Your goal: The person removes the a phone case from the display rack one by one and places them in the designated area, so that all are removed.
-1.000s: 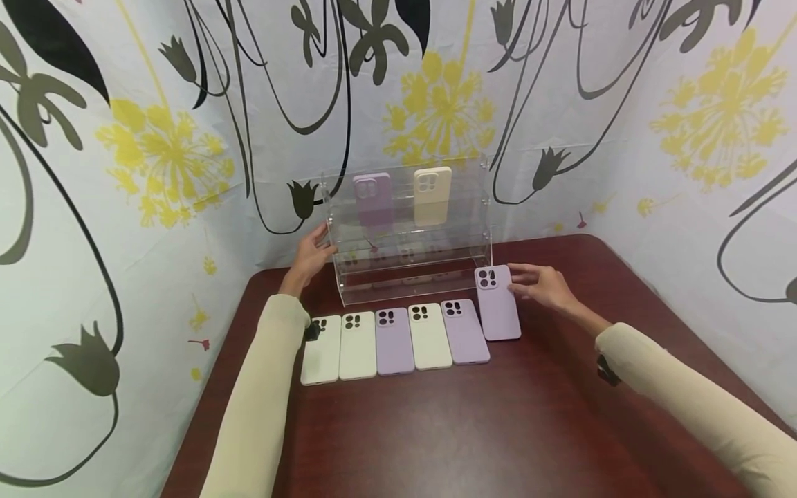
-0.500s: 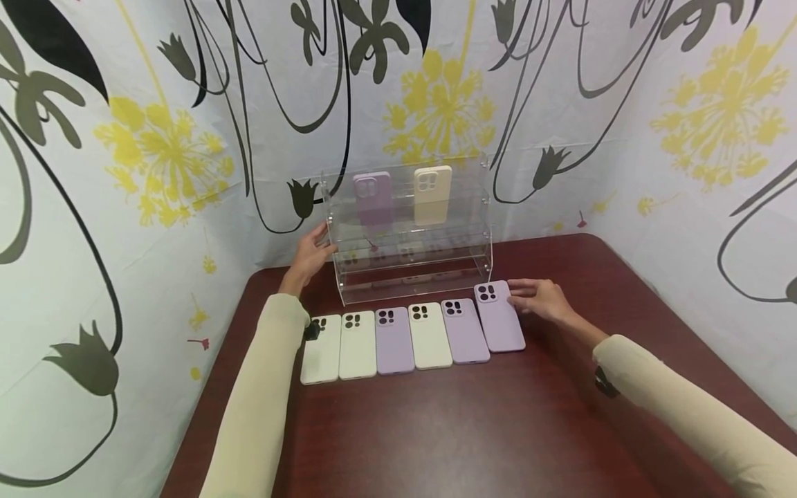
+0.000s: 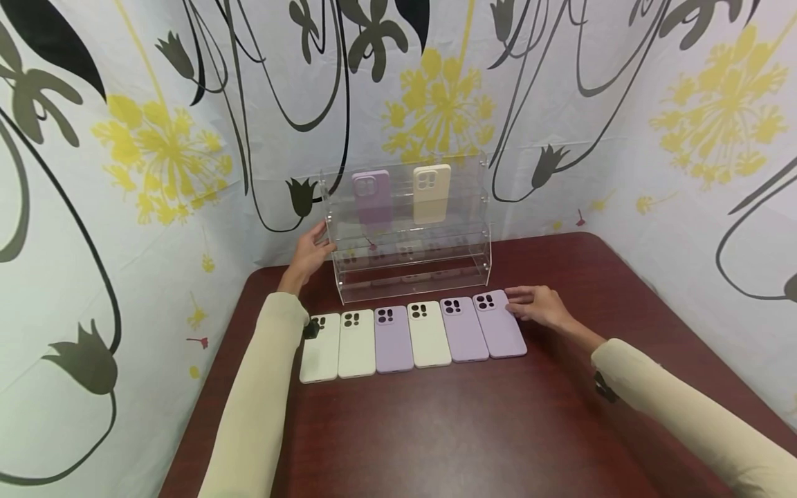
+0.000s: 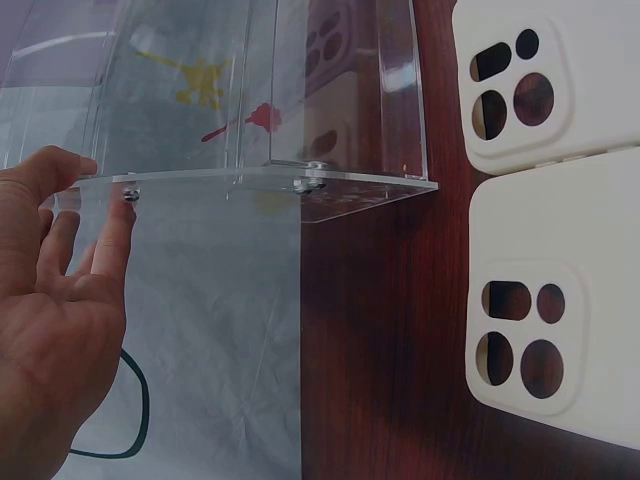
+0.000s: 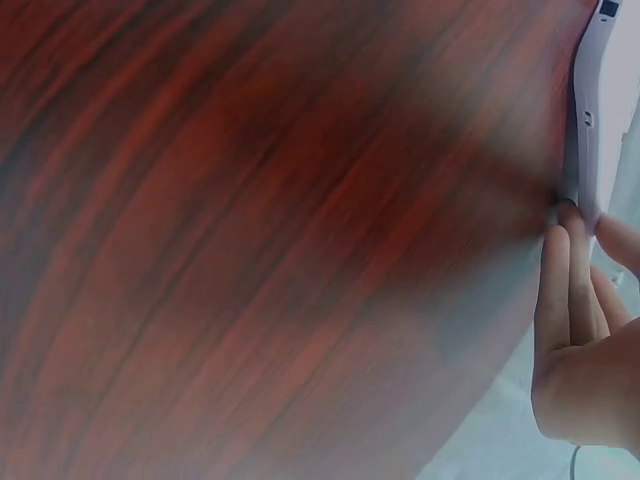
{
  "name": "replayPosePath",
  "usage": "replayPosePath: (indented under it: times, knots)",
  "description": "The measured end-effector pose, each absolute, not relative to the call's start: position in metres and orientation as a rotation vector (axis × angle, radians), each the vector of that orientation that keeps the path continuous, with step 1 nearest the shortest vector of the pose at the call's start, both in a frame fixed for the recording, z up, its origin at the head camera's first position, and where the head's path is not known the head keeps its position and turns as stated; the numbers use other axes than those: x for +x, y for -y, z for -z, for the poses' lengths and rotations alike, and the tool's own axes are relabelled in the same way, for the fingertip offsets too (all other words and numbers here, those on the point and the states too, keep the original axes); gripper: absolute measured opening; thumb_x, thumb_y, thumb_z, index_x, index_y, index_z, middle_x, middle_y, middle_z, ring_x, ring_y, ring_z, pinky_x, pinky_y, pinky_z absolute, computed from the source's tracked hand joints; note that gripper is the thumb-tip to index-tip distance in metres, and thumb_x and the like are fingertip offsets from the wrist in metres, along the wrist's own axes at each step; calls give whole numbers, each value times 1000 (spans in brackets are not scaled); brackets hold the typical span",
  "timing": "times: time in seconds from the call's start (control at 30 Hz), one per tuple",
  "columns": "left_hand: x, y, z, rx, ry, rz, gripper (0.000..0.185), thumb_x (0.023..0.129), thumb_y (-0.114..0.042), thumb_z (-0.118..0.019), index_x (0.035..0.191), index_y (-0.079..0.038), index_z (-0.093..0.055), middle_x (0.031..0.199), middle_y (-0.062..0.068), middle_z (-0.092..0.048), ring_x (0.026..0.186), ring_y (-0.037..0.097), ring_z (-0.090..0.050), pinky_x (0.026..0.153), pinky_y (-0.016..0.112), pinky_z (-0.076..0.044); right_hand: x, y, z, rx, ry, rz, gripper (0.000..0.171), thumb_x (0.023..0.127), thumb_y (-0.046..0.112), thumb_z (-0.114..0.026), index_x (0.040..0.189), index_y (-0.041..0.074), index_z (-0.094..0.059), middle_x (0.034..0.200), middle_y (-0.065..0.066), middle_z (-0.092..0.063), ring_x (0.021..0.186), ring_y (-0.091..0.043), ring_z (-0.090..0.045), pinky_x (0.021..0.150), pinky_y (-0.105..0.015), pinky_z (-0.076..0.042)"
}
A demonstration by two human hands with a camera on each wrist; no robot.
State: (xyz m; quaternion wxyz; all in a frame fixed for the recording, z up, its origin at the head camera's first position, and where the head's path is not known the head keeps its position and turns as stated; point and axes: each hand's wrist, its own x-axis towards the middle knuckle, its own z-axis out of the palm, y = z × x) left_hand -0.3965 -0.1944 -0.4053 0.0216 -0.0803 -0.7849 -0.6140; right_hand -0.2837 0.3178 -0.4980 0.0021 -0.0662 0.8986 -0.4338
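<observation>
Right hand (image 3: 540,305), fingers straight, touching right edge of lilac silicone phone case (image 3: 498,324), far-right end of row on dark wooden table (image 3: 473,429), aligning it. Left hand (image 3: 309,252) flat against clear acrylic display stand (image 3: 411,270), steadying.

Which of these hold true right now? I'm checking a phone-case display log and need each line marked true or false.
1. Six phone cases lie in a row on the dark red wooden table. True.
2. The right hand touches the rightmost lilac silicone phone case. True.
3. The left hand grips a cream case. False: it rests on the clear acrylic display stand.
4. The stand's top shelf holds three cases. False: two, a lilac upright case and a cream upright case.
</observation>
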Motion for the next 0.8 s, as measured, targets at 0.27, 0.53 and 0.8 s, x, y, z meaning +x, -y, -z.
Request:
replayPosePath:
  times: [0.27, 0.53, 0.8]
  knots:
    - [-399, 196, 406, -249, 2410, 1959, 76, 98, 7, -58, 165, -15, -27, 170, 10, -26, 150, 37, -36, 120, 45, -38, -285, -321, 501, -209, -2868, 1329, 45, 90, 16, -83, 130, -3, -70, 101, -18, -78, 72, -18, -77, 61, -29, -64]
    - [-397, 194, 406, -250, 2401, 1972, 76, 98, 8, -57, 165, -14, -27, 169, 10, -26, 150, 39, -35, 121, 46, -36, -282, -323, 505, -224, -2976, 1240, 43, 88, 20, -85, 125, 2, -74, 96, -11, -80, 70, -16, -76, 58, -25, -61]
    - [-396, 194, 406, -233, 2426, 1916, 76, 98, 5, -59, 165, -14, -29, 169, 10, -29, 148, 38, -39, 120, 44, -39, -283, -321, 503, -249, -3036, 1145, 43, 85, 23, -88, 122, 5, -76, 91, -6, -80, 65, -12, -74, 54, -23, -56]
